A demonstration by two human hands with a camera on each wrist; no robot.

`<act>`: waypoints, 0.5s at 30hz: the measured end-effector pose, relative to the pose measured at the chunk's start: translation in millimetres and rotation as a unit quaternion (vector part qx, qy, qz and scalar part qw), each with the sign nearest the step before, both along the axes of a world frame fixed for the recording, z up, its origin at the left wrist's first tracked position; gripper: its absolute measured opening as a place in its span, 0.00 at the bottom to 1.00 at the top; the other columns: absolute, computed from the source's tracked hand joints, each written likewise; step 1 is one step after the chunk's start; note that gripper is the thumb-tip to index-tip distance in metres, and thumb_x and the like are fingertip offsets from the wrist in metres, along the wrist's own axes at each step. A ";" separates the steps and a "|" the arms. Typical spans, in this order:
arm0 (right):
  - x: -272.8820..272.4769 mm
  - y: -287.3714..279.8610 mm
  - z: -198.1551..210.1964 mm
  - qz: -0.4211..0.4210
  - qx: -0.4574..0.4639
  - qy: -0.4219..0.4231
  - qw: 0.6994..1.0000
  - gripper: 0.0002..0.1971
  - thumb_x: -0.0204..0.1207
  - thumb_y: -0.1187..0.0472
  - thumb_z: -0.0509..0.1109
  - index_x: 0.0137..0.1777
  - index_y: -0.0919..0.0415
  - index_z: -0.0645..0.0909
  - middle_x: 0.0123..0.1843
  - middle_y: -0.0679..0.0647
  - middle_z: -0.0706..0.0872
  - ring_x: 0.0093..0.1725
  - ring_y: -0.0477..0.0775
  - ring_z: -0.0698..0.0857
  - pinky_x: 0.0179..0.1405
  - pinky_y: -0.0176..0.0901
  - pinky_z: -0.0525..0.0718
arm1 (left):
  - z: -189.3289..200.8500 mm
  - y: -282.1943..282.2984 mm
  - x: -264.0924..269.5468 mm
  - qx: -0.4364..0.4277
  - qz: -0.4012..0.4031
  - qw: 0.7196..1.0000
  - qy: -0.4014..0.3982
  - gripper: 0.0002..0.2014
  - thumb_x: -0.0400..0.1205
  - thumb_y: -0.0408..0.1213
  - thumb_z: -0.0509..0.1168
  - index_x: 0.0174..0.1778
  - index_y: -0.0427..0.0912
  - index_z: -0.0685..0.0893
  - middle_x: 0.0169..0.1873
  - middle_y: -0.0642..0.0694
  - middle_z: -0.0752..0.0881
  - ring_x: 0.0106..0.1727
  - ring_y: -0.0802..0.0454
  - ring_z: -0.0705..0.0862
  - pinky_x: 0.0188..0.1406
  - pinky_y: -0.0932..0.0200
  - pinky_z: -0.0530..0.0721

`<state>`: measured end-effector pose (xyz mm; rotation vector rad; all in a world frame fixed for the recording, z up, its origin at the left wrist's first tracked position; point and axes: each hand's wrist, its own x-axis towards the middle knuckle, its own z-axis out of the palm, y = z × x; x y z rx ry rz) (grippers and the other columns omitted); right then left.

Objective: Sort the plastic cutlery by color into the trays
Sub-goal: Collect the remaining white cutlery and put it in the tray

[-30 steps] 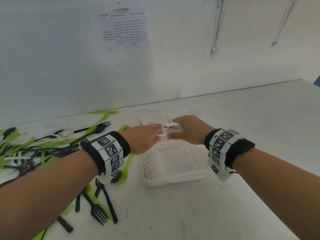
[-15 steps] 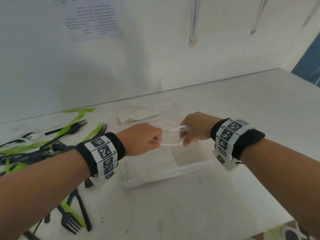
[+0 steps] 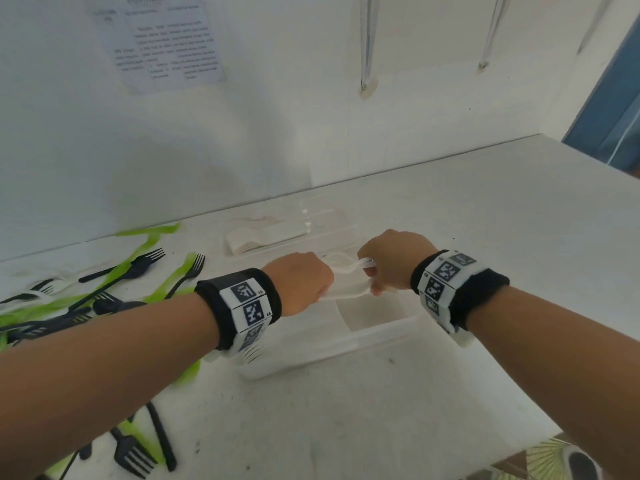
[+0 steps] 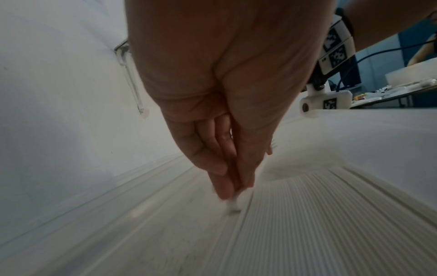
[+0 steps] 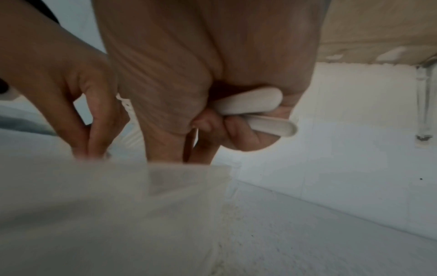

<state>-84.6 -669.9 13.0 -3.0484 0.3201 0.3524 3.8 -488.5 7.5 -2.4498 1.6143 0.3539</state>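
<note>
A bundle of white plastic cutlery (image 3: 346,280) spans between my two hands above the far end of a clear tray (image 3: 349,344). My left hand (image 3: 303,282) pinches one end; the white tip (image 4: 233,204) pokes out below its pressed fingers. My right hand (image 3: 389,263) curls round the other end, and two white handles (image 5: 250,104) stick out of its fist. Behind the hands a second clear tray (image 3: 332,233) holds white cutlery (image 3: 263,237). Black forks (image 3: 138,265) and green pieces (image 3: 152,240) lie scattered at the left.
More black forks (image 3: 133,455) and a green piece (image 3: 188,372) lie near the front left, under my left forearm. The white wall (image 3: 242,133) runs close behind the trays. The table edge (image 3: 519,448) drops off at the front right.
My hands have drawn a little apart with the white cutlery still held between them, and they sit slightly higher over the near tray. The head view has swung to the right.
</note>
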 end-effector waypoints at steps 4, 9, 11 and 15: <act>-0.9 5.4 -5.7 0.018 -0.040 -0.018 0.999 0.07 0.74 0.56 0.78 0.38 0.51 0.82 0.38 0.47 0.83 0.39 0.53 0.85 0.37 0.42 0.79 | -0.2 0.3 -5.4 0.029 -0.024 0.998 -0.054 0.07 0.85 0.29 0.63 0.43 0.39 0.84 0.38 0.44 0.83 0.37 0.42 0.85 0.36 0.56 0.80; 0.6 6.7 -11.7 0.017 -0.063 -0.026 0.998 0.09 0.81 0.60 0.65 0.42 0.56 0.85 0.37 0.51 0.81 0.36 0.56 0.83 0.33 0.42 0.74 | 3.2 1.2 -7.3 0.037 -0.024 0.998 -0.040 0.08 0.87 0.33 0.63 0.47 0.38 0.86 0.41 0.42 0.82 0.40 0.42 0.85 0.45 0.52 0.86; 0.9 5.2 -8.7 0.016 -0.047 -0.021 0.999 0.09 0.81 0.59 0.66 0.41 0.57 0.85 0.36 0.50 0.81 0.33 0.53 0.82 0.30 0.40 0.74 | 3.0 1.5 -6.0 0.033 -0.006 0.999 -0.023 0.11 0.87 0.34 0.64 0.38 0.39 0.82 0.36 0.45 0.80 0.39 0.42 0.84 0.45 0.51 0.87; 1.0 2.5 -2.3 0.024 -0.001 -0.035 0.999 0.08 0.77 0.50 0.71 0.42 0.52 0.86 0.42 0.49 0.85 0.41 0.53 0.86 0.37 0.44 0.83 | 4.7 3.1 -1.0 0.030 0.042 0.998 0.039 0.13 0.85 0.39 0.68 0.39 0.35 0.82 0.41 0.42 0.85 0.44 0.40 0.86 0.51 0.50 0.87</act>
